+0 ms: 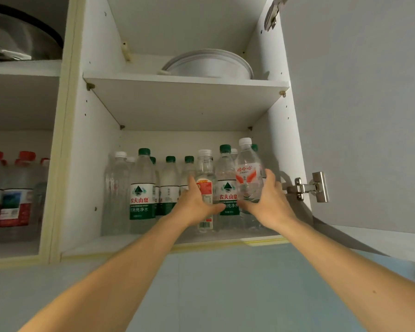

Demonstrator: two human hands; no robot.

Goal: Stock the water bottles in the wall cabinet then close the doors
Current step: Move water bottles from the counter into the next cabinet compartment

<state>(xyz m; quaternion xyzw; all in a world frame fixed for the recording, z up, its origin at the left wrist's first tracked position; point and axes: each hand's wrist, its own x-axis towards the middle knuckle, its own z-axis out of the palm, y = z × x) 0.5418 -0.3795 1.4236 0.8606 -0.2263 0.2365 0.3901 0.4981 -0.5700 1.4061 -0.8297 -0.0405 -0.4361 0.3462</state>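
Both hands are up inside the lower shelf (153, 243) of the wall cabinet, each curled round a bottle. The left hand (196, 202) grips a white-capped bottle with an orange label (205, 188), which looks to stand on the shelf near the front edge. The right hand (268, 200) holds a white-capped bottle with a red winged label (248, 178), tilted a little and seemingly lifted above its neighbours at the right end, near the door hinge (307, 188).

To finish this step well, I would set each bottle down upright into a free gap, base flat before letting go, and keep the wrists clear of the green-capped bottles (141, 188) just beside, since a nudge could topple the crowded row.

Counting what shows in this compartment: about seven green caps and about five white caps, including the two held, though some at the back are half hidden. Left of the divider stand at least three red-capped bottles (14, 200). One white bowl (208, 65) sits on the upper shelf. The right door (359, 116) stands open.
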